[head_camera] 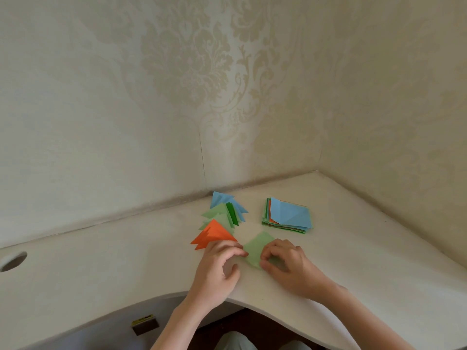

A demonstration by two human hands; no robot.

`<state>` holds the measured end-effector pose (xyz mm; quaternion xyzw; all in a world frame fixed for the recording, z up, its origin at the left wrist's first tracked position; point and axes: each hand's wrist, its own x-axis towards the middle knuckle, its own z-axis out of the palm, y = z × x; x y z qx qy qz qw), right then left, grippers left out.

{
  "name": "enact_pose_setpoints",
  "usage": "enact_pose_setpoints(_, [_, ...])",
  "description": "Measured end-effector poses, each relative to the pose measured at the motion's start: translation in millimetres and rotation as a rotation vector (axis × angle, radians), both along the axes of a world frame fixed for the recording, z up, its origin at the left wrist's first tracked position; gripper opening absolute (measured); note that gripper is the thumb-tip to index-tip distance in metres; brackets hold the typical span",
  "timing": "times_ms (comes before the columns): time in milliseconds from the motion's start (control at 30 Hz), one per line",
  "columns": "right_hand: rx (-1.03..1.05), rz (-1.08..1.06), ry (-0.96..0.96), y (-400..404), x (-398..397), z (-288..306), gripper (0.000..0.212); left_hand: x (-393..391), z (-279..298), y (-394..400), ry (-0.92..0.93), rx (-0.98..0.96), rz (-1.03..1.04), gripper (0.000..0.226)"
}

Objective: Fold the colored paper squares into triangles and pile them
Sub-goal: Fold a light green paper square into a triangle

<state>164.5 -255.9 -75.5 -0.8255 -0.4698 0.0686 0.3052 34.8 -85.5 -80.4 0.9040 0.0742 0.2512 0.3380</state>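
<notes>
A light green paper square point(256, 247) lies on the white desk between my hands. My left hand point(219, 266) pinches its left edge with curled fingertips. My right hand point(285, 263) pinches its near right corner, fingers curled over the paper. Just behind my left hand lies a spread pile of folded triangles point(222, 218): orange in front, light green and dark green in the middle, blue at the back. A stack of unfolded colored squares point(288, 215), blue on top with one corner turned over, sits behind my right hand.
The white corner desk point(113, 269) meets patterned walls at the back and right. A round cable hole point(12, 260) is at the desk's far left. The front edge curves inward by my lap. A small dark box point(145, 324) lies below the desk.
</notes>
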Motion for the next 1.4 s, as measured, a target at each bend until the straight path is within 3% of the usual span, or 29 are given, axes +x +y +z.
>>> enact_pose_setpoints(167, [0.089,0.076,0.023,-10.2,3.5,3.3,0.019,6.6,-8.8,-1.2,-0.027,0.046,0.019,0.017])
enact_pose_setpoints(367, [0.194,0.025,-0.023,-18.6,3.9,-2.9,0.014,10.9,-5.8,-9.1,-0.072,0.094,-0.026,0.006])
enact_pose_setpoints(433, [0.170,0.030,-0.049,-22.0,2.6,-2.6,0.027,12.5,-6.1,-9.6,-0.082,0.107,-0.014,0.004])
enact_pose_setpoints(700, [0.127,-0.106,-0.136,-13.1,-6.8,-10.6,0.035,20.3,-1.5,-15.0,-0.012,0.041,0.075,0.012])
enact_pose_setpoints(933, [0.124,-0.166,-0.258,-5.5,-8.3,-10.7,0.034,25.6,-3.8,-22.2,0.000,0.114,0.161,0.027])
enact_pose_setpoints(1067, [0.155,-0.182,-0.196,-5.5,-9.1,-10.8,0.029,28.5,-5.5,-27.5,0.000,0.159,0.222,0.029])
enact_pose_setpoints(1400, [0.128,-0.249,-0.069,-5.8,-5.2,-11.7,0.025,29.2,-0.8,-24.0,0.049,-0.066,0.216,0.027])
